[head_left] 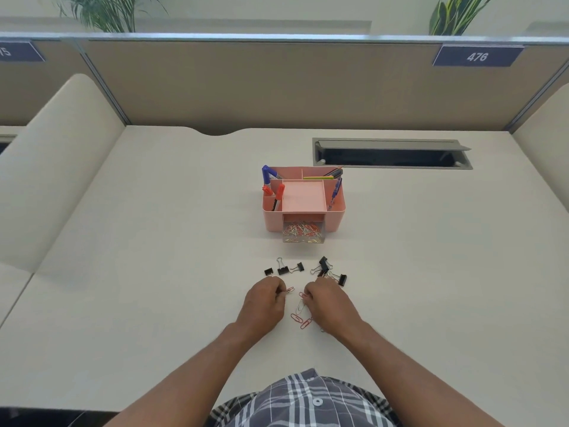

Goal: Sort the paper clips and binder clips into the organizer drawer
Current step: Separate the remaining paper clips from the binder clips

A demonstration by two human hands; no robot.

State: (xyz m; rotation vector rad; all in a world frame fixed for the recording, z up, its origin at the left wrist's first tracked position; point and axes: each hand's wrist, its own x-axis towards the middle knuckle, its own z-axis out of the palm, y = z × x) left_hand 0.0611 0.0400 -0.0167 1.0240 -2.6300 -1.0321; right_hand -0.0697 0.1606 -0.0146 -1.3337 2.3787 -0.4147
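A pink desk organizer (335, 218) stands mid-desk with its clear drawer (303, 233) pulled open toward me, holding a heap of red and white paper clips. Several black binder clips (282, 269) lie in a row in front of it, with a tangled group (331, 271) at the right. Loose red and white paper clips (300, 317) lie between my hands. My left hand (264, 306) pinches a red paper clip (289, 290) at its fingertips. My right hand (331, 306) rests fingers-down on paper clips, pinching a red one (302, 294).
The organizer's upper compartments hold markers and pens (271, 188). A grey cable hatch (391, 154) is open in the desk at the back right. Beige partition walls enclose the desk on three sides. The desk's front edge runs near my body.
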